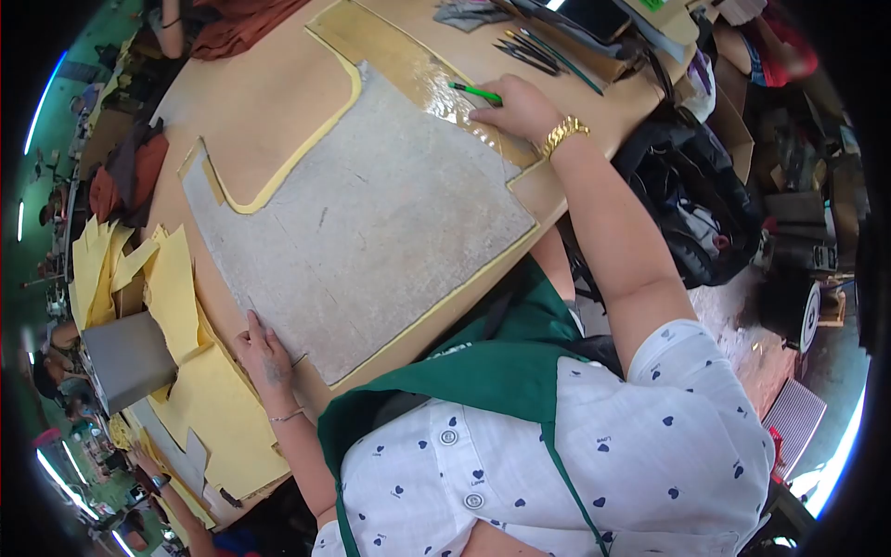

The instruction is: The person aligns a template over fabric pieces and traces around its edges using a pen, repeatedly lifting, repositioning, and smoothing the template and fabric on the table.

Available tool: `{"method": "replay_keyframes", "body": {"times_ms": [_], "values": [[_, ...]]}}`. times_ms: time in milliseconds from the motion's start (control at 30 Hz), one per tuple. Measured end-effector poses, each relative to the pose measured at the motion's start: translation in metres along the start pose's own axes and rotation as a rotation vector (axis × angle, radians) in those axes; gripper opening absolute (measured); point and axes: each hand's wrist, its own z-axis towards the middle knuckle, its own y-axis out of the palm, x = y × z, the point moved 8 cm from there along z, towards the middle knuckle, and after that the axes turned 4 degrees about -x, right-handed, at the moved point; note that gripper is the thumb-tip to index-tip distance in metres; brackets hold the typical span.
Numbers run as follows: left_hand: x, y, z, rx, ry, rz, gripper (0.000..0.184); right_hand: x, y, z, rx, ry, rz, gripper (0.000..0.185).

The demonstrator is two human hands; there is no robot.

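A large grey pattern piece point(343, 223) with a curved cut-out lies over yellow sheet material point(436, 316), which shows along its edges. Along its upper side runs a shiny brown strip point(408, 70). My right hand point(518, 107) is closed round a green pencil point(473, 91) above the strip, its tip pointing left. My left hand point(264, 353) rests at the lower left edge of the grey piece, fingers stretched out, holding nothing.
Several pencils point(534, 54) and a dark phone point(594, 17) lie at the upper right. Torn yellow sheets point(172, 288) and a grey block point(128, 360) are at the left. A black bag point(691, 195) sits right of the table. Another person's arm point(176, 492) reaches in at lower left.
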Motion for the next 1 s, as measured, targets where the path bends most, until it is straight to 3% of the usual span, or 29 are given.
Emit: {"method": "replay_keyframes", "body": {"times_ms": [200, 300, 400, 500, 667, 1000], "values": [[0.007, -0.003, 0.005, -0.094, -0.016, 0.055, 0.045, 0.007, 0.003, 0.002, -0.149, 0.057, 0.161, 0.042], [0.032, -0.008, 0.000, 0.106, 0.118, -0.015, 0.046, 0.014, 0.012, 0.003, -0.150, 0.060, 0.246, 0.043], [0.041, 0.004, -0.011, 0.129, 0.109, -0.025, 0.047, 0.007, 0.007, 0.002, -0.171, 0.046, 0.225, 0.044], [0.039, 0.005, -0.011, 0.116, 0.076, -0.073, 0.046, -0.004, -0.004, -0.002, -0.271, 0.039, 0.160, 0.020], [0.037, 0.004, -0.013, 0.133, 0.157, -0.134, 0.045, -0.005, -0.011, -0.005, -0.151, 0.044, 0.129, 0.032], [0.036, 0.004, -0.013, 0.114, 0.180, -0.183, 0.047, -0.002, -0.008, -0.003, -0.166, 0.023, 0.096, 0.042]]}}
